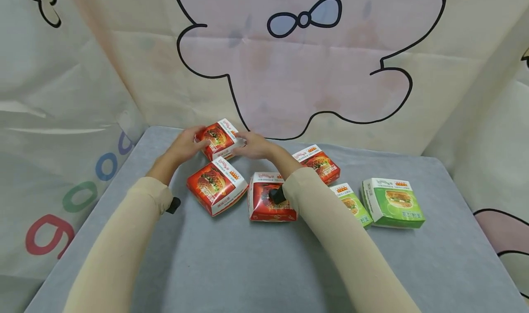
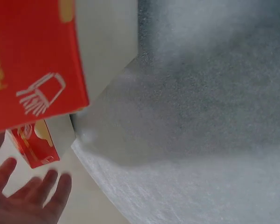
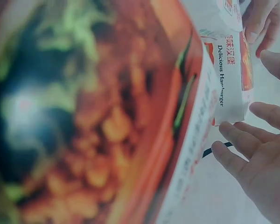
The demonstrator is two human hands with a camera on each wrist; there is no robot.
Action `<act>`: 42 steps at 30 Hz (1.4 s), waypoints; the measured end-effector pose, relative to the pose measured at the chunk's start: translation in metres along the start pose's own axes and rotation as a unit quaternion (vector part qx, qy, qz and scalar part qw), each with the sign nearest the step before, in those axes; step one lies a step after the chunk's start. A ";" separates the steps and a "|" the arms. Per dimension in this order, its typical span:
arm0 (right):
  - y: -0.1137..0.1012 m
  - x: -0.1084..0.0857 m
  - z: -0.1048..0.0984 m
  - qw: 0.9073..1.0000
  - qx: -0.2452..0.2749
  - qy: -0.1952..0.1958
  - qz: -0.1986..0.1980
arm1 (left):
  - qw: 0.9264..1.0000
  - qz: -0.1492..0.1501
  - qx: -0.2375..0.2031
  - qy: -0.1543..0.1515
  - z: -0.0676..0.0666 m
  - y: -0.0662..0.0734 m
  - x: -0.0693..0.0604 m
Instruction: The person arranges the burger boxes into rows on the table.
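A red hamburger box (image 1: 217,138) with a burger picture and a white side band lies at the back left of the table, turned at an angle. My left hand (image 1: 184,144) is at its left side, fingers loosely spread near it in the left wrist view. On the opposite side is my right hand (image 1: 255,146), its fingers spread and apart from the box (image 3: 232,79) in the right wrist view. Just in front lies a second red box (image 1: 216,184). Below my right wrist sits a third red box (image 1: 268,198), partly covered by the sleeve.
Another red box (image 1: 323,167) lies behind my right forearm. Farther right are a small green box (image 1: 353,204), partly hidden by the sleeve, and a larger green box (image 1: 396,203). A grey cloth covers the table (image 1: 231,267); printed curtains (image 1: 330,74) stand behind and at both sides.
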State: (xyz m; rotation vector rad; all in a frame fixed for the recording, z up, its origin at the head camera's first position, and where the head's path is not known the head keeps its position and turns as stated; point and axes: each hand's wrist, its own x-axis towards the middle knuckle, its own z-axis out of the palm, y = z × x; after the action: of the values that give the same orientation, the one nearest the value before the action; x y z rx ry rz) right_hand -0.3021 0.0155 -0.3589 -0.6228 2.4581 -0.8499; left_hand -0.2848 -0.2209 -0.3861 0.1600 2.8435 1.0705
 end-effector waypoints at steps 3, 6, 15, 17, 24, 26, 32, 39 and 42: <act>0.001 0.000 0.002 1.000 0.003 -0.001 0.002 | 0.998 -0.004 0.050 0.042 0.002 0.003 -0.001; 0.002 -0.001 0.003 1.000 0.009 0.001 0.004 | 0.994 -0.004 0.080 0.072 0.004 0.006 -0.003; 0.000 -0.004 0.005 1.000 0.003 -0.007 0.004 | 0.997 -0.003 0.046 0.054 0.007 0.005 -0.007; -0.001 -0.004 0.006 1.000 0.001 -0.008 -0.003 | 0.999 -0.008 0.037 0.038 0.007 0.003 -0.006; -0.002 -0.004 0.006 1.000 -0.012 -0.013 -0.018 | 1.000 -0.005 0.021 0.003 0.009 0.000 -0.003; -0.001 -0.004 0.004 1.000 -0.015 -0.011 -0.015 | 1.000 -0.006 0.021 -0.001 0.009 -0.001 -0.003; 0.002 -0.003 0.001 1.000 -0.007 -0.003 -0.015 | 1.000 0.006 0.020 -0.019 0.007 -0.002 -0.004; 0.003 -0.001 0.001 1.000 -0.006 0.014 -0.023 | 1.000 0.011 0.006 -0.028 0.008 -0.001 -0.003; 0.003 0.001 0.001 0.999 -0.006 0.022 -0.024 | 0.999 0.011 0.004 -0.031 0.008 0.000 -0.002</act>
State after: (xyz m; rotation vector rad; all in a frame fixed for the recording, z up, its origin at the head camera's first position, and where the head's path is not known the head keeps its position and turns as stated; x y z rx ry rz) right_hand -0.3032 0.0165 -0.3626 -0.6766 2.4980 -0.8766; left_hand -0.2814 -0.2164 -0.3922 0.2212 2.7977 1.0401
